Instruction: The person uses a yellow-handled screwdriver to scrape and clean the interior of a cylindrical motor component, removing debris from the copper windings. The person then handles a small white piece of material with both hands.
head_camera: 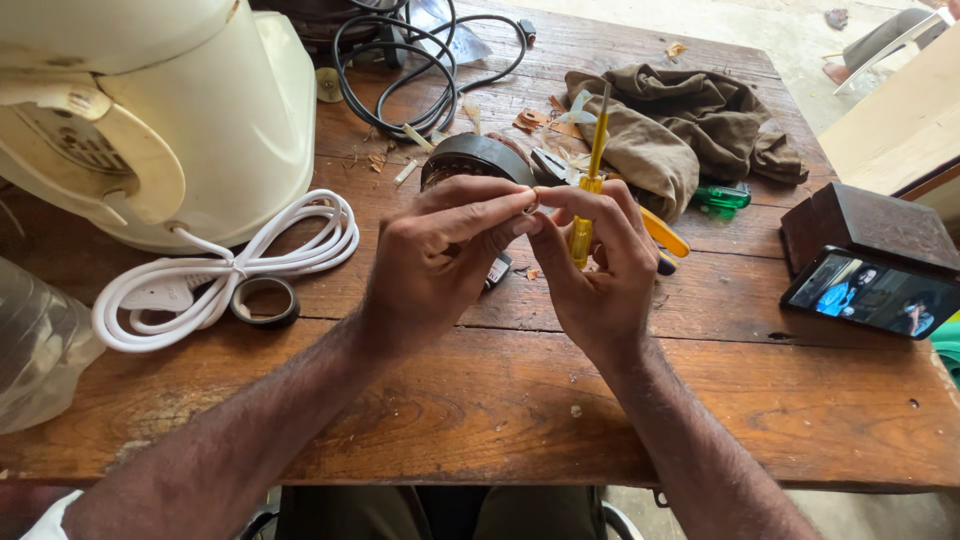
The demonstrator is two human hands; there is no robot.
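A yellow-handled screwdriver [584,225] is held upright in the closed fingers of the right hand [600,265], shaft pointing away; a tiny part, barely visible, is pinched by the left hand [440,250] just beside it, above the tabletop [500,400].

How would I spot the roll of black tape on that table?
Find the big cream appliance at the table's far left. Its white cord lies coiled in front, and the tape roll touches that coil's near edge: a small dark ring lying flat, unlike the larger round black part beyond the hands.
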